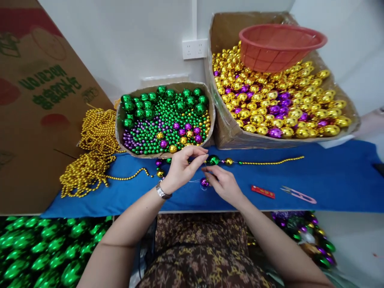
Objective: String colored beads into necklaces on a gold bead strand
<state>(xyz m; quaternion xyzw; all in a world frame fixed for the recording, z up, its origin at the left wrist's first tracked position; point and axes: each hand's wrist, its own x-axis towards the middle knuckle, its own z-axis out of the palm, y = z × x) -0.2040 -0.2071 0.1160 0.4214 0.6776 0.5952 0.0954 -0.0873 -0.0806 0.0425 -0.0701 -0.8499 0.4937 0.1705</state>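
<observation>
My left hand (187, 166), with a watch on its wrist, is closed in a pinch above the blue cloth (186, 200). Just below it, my right hand (225, 184) also pinches with thumb and finger. A thin dark strand, too fine to make out, runs between the fingertips. By the right fingertips hangs a shiny purple bead (205, 182), with loops of clear thread around it. Behind the hands lies a bead string, partly hidden, with a large green bead (214, 160), a gold bead (229, 161) and a gold bead chain (273, 161) stretching right.
A carton (211, 132) of green, purple and gold beads stands behind. A larger carton (223, 138) holds gold and purple beads and a red basket (276, 48). Gold bead chains (87, 172) lie left. Thread snips (300, 195) and a red packet (263, 191) lie right. Green balls (45, 252) sit below.
</observation>
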